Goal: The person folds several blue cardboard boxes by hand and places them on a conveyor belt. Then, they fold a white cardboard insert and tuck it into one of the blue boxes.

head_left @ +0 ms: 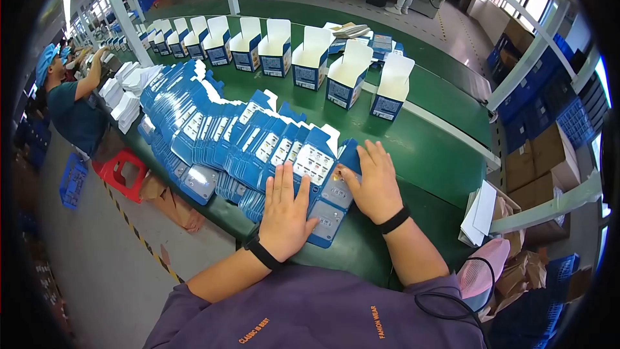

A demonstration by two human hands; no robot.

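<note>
Flattened blue cartons (226, 139) with white printed panels lie fanned out in a long overlapping row along the near side of the green bench. My left hand (283, 220) rests on the right end of that row, palm down, fingers stretched and pointing away from me. The frontmost flat carton (328, 216) shows grey panels between my two hands. At its far right edge, my right hand (376, 184) lies with fingers extended and thumb apart, touching the carton near a dark blue flap (349, 154). What is under the palms is hidden.
Erected blue boxes with raised white lids (311, 64) stand in a line on the green conveyor (426, 148). Behind them lie more flat cartons (381, 45). White sheets (478, 213) stand at the right. A co-worker (71, 97) works at far left beside a red stool (123, 174).
</note>
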